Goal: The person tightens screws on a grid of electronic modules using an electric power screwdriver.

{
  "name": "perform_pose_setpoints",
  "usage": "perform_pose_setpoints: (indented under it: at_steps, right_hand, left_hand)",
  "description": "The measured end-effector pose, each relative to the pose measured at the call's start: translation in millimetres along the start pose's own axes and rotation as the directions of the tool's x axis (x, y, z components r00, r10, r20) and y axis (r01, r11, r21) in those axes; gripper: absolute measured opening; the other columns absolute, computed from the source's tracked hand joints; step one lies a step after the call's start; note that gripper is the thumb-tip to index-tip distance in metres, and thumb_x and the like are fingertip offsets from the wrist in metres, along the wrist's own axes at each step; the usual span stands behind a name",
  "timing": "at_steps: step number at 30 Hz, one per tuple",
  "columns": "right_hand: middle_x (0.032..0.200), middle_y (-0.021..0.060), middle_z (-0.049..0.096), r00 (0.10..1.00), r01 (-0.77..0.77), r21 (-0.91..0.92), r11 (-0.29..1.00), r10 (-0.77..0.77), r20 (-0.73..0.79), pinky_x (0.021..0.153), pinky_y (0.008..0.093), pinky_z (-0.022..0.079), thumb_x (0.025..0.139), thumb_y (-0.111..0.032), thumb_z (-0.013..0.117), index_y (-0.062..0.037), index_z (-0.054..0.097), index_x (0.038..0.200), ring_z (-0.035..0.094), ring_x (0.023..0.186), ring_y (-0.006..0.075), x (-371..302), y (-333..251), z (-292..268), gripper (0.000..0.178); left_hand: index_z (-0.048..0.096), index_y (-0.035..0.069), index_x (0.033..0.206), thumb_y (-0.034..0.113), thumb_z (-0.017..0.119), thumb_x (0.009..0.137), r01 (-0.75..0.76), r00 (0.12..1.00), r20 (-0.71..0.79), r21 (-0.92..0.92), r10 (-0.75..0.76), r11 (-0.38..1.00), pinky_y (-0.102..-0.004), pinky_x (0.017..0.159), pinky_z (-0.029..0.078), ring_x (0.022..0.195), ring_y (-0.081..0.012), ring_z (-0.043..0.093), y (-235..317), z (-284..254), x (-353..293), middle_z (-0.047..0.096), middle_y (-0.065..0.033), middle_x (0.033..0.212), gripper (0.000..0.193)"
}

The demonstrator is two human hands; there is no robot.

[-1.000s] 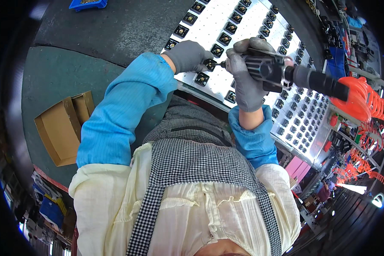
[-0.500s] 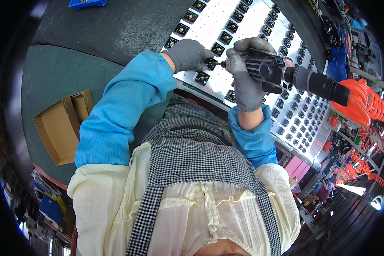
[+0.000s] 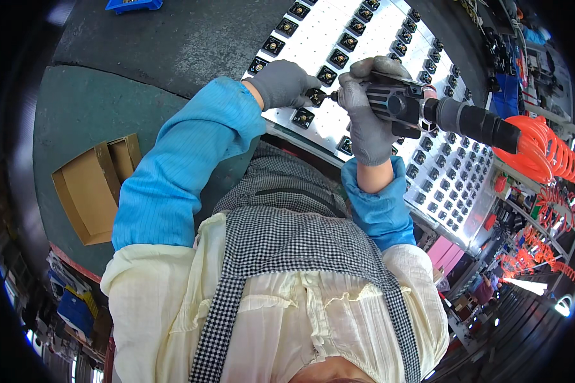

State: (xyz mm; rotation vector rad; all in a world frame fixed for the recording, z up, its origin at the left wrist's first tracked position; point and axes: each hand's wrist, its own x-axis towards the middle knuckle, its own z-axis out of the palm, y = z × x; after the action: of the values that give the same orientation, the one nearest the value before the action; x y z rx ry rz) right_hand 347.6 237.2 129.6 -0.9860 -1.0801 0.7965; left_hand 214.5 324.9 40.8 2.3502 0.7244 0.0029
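Observation:
In a grey glove, my left hand (image 3: 282, 85) has its fingers closed on a small black square part (image 3: 315, 97) with a brass-coloured centre, at the near edge of a pale metal panel (image 3: 329, 127). My right hand (image 3: 367, 118), also gloved, is wrapped round a dark air screwdriver (image 3: 397, 105) lying sideways. The tool's thin tip points left and meets, or nearly meets, the part at my left fingertips; contact is too small to tell. Rows of similar black square parts (image 3: 303, 117) sit across the panel on both sides of my hands.
An open cardboard box (image 3: 86, 195) lies on the green table mat (image 3: 70, 105) at left. A blue tray (image 3: 134, 5) stands at the far left. Orange coiled hoses (image 3: 535, 150) hang at right, near the tool's rear end. Pink blocks (image 3: 446, 252) are below the panel's right end.

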Motion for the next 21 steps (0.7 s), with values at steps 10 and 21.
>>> perform_pose_setpoints:
  at_steps: [10,21]
  right_hand:
    - [0.102,0.0079,0.063,0.994,-0.088,-0.074,0.993,0.092,0.054,0.081,0.0276,0.054,0.084,0.007,0.064,-0.0037,0.051,0.121,0.063,0.091,0.0124,4.4,-9.5,-3.7,0.04]
    - [0.109,0.0136,0.061,0.998,0.054,0.148,0.987,-0.052,-0.023,0.069,0.0376,0.055,0.088,0.006,0.056,-0.0073,0.049,0.128,0.066,0.086,0.0233,27.0,-28.8,-25.2,0.043]
  left_hand:
    - [0.062,0.021,0.125,0.037,0.072,0.083,0.03,0.994,0.099,0.061,-0.036,0.998,-0.0394,0.076,0.053,0.085,-0.0256,0.069,2.8,-6.5,1.0,0.071,-0.0053,0.087,0.046]
    - [0.067,0.016,0.118,0.035,0.074,0.08,0.028,0.998,0.054,-0.052,-0.025,0.998,-0.0403,0.077,0.053,0.085,-0.0279,0.069,0.6,-8.9,2.7,0.071,-0.0092,0.086,0.042]
